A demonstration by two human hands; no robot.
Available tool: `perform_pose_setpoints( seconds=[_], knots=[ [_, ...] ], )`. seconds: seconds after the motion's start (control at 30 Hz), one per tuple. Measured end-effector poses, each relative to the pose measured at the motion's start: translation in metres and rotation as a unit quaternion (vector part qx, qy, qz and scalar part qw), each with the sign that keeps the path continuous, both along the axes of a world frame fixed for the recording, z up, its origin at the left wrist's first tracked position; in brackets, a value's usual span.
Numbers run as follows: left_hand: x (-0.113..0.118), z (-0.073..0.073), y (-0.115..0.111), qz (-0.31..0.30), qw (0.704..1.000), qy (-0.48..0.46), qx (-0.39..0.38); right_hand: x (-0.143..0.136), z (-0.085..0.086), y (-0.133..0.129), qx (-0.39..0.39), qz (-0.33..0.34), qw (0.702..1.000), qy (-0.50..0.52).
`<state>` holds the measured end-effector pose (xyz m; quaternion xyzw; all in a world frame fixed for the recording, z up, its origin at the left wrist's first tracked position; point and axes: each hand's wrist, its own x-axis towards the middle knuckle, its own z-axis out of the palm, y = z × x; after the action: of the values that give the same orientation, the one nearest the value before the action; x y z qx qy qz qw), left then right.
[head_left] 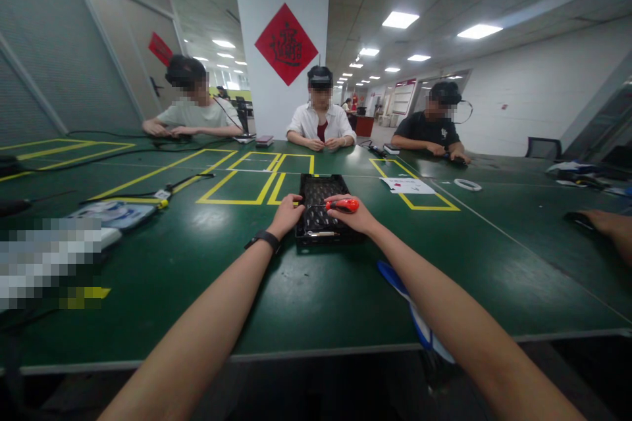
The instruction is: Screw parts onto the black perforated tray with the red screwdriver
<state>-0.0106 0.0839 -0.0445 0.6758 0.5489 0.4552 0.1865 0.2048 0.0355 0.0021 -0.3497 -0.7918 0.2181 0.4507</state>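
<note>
A black rectangular tray lies on the green table straight ahead of me, with a pattern of small pockets or parts inside that is too small to make out. My left hand grips the tray's left edge, a dark band around its wrist. Over the tray's right side, my right hand is closed on a screwdriver with a red handle; its thin shaft points left across the tray. A slim pale metal piece lies along the tray's near end.
Yellow tape outlines rectangles on the table. A blue-and-white item lies under my right forearm. At left are a bagged item and cables. A paper sheet and white ring lie right. Several people sit around.
</note>
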Motion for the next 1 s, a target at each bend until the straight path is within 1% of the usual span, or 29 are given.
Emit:
perform_pose_setpoints(
  seconds=[0.2,0.3,0.47,0.53,0.63,0.7,0.77,0.83,0.9,0.97,1.0],
  knots=[
    [0.001,0.002,-0.003,-0.006,1.0,-0.006,0.004,0.0,-0.001,0.0,0.001,-0.004,1.0,-0.002],
    [0.001,0.003,-0.004,-0.004,1.0,-0.012,0.003,-0.001,0.0,0.0,-0.005,0.007,1.0,0.0],
    [0.003,0.005,-0.005,-0.001,1.0,-0.02,-0.007,-0.003,0.005,-0.003,-0.035,0.019,0.998,0.042],
    [0.003,0.006,-0.006,-0.001,1.0,-0.017,-0.008,-0.002,0.008,-0.004,-0.044,0.007,0.997,0.069],
    [0.002,0.006,-0.008,-0.001,1.0,-0.008,-0.002,0.001,0.007,-0.001,-0.053,-0.039,0.989,0.131],
    [0.001,0.006,-0.008,0.006,1.0,-0.002,0.006,0.003,0.003,0.004,-0.065,-0.071,0.975,0.199],
    [0.001,0.005,-0.007,0.014,1.0,-0.001,0.009,0.003,0.0,0.012,-0.091,-0.086,0.951,0.282],
    [0.001,0.004,-0.007,0.016,1.0,-0.005,0.007,0.003,-0.001,0.018,-0.122,-0.078,0.919,0.367],
    [0.0,0.004,-0.006,0.016,1.0,-0.008,0.006,0.002,0.002,0.021,-0.133,-0.059,0.886,0.439],
    [-0.001,0.004,-0.006,0.023,1.0,-0.004,0.008,0.0,0.006,0.021,-0.13,-0.04,0.863,0.486],
    [-0.003,0.005,-0.006,0.03,1.0,0.0,0.008,-0.002,0.008,0.02,-0.129,-0.031,0.857,0.498]
  ],
)
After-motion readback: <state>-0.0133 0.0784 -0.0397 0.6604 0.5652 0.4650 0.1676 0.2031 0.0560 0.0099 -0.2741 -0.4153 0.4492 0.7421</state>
